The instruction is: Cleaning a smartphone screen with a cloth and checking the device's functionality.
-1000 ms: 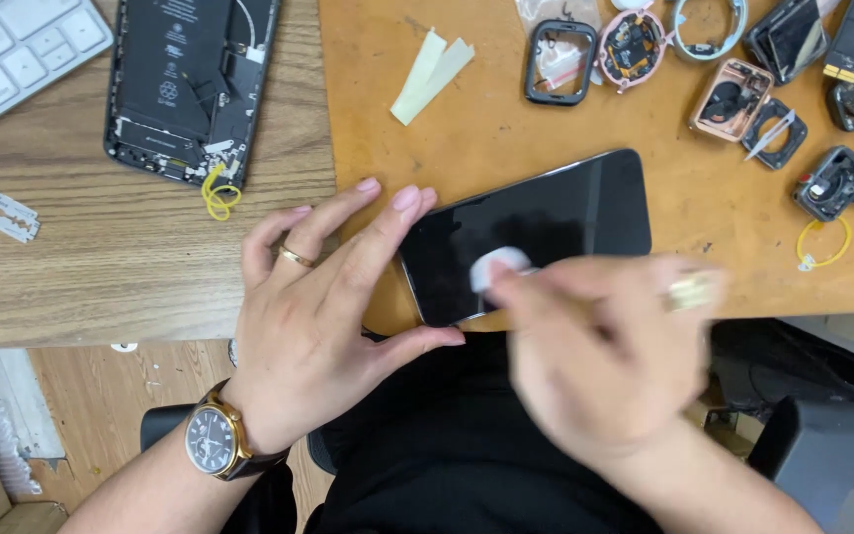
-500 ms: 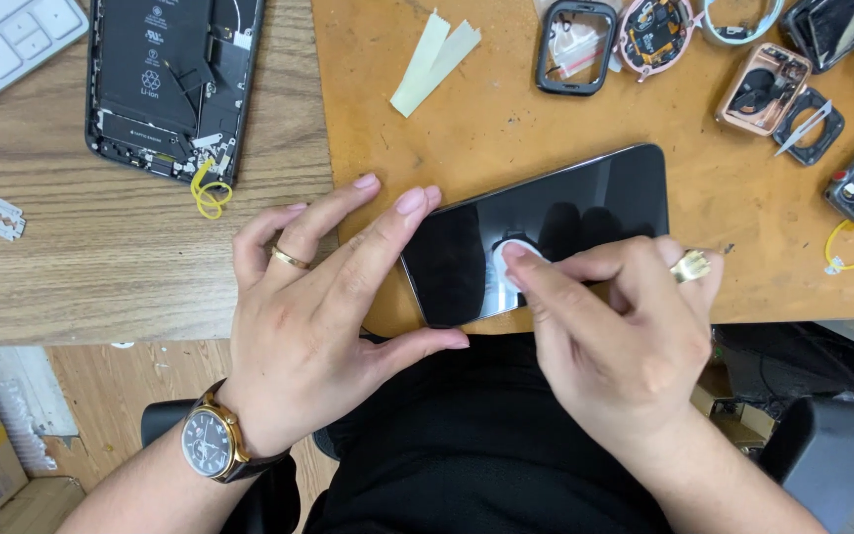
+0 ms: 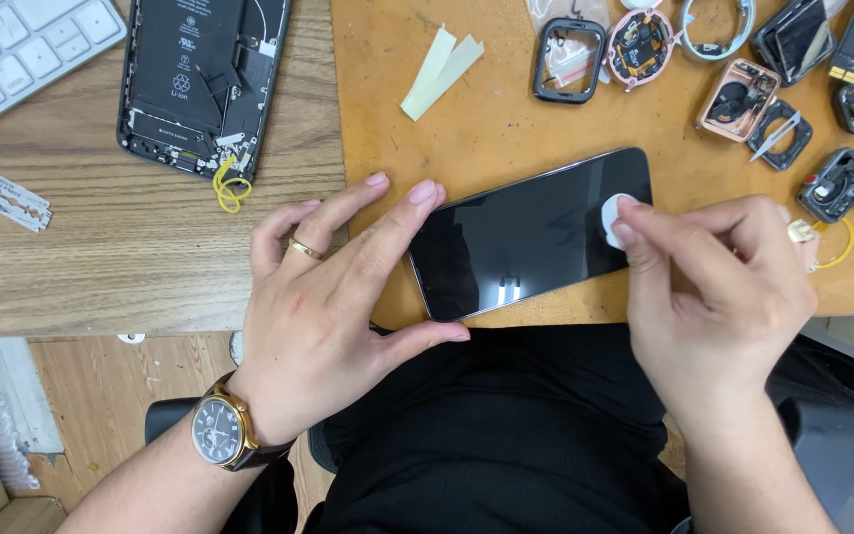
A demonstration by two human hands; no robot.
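Bright, even overhead light, soft shadows, a small glare on the phone screen (image 3: 509, 289), sharp throughout.

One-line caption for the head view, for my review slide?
Left hand steadies a black phone on the orange mat while right hand presses a white pad to its screen.

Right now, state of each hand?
Left hand: open, fingers spread, steadying the near-left end of the phone.
Right hand: fingertips pinched on a small white pad, pressing it on the phone's screen.
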